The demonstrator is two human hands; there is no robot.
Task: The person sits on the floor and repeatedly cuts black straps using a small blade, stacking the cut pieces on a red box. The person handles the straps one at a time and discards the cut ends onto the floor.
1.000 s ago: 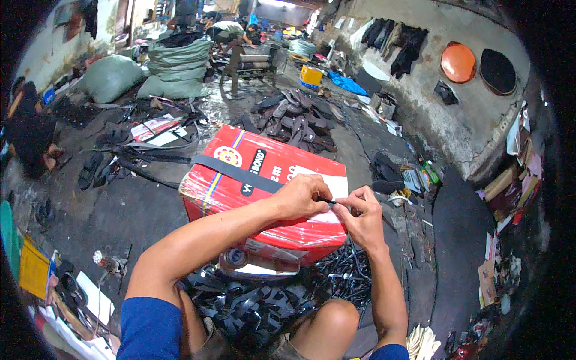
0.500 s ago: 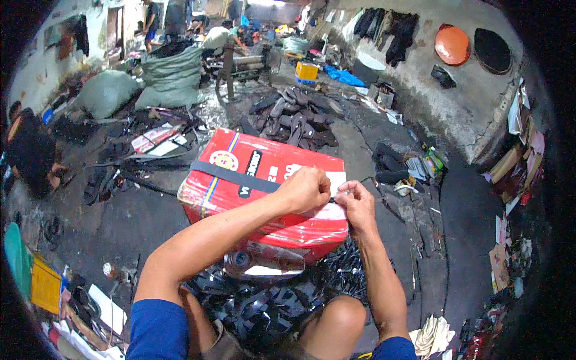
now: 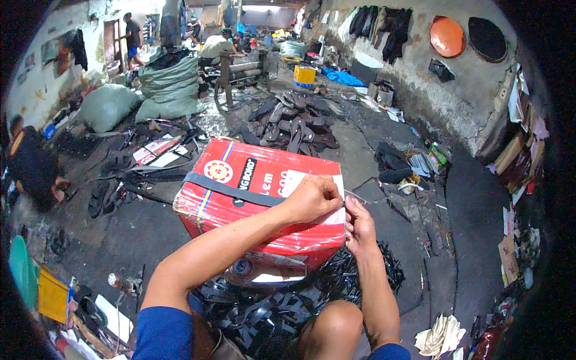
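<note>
Beyond and to the right of the red, block-shaped cardboard box (image 3: 300, 240), stained grey concrete wall (image 3: 486, 114). All around the box, worn dark-grey floor (image 3: 150, 225). Past its far left corner, tall pale-green woven sack (image 3: 171, 87), creased and open-topped, with rounded pale-green sack (image 3: 108, 108) to the left. Behind the box, loose pile of dark flat footwear (image 3: 291, 126). On its near side, heap of glossy black strips (image 3: 264, 306). Box itself under both hands, with white paper label on the right part of its top. Farther behind the box, yellow plastic crate (image 3: 305, 75) with blue base. Across the box top, slanting down to the right, flat black strap (image 3: 216, 185), running out of sight beneath the left forearm.

Above the box's right edge, bare left hand (image 3: 309, 198), thumb and fingers pinched together on a tiny dark piece (image 3: 344, 204). Just beside that edge, bare right hand (image 3: 360, 228), fingers curled, tips up against the same piece; impossible to tell whether gripping or merely touching.
</note>
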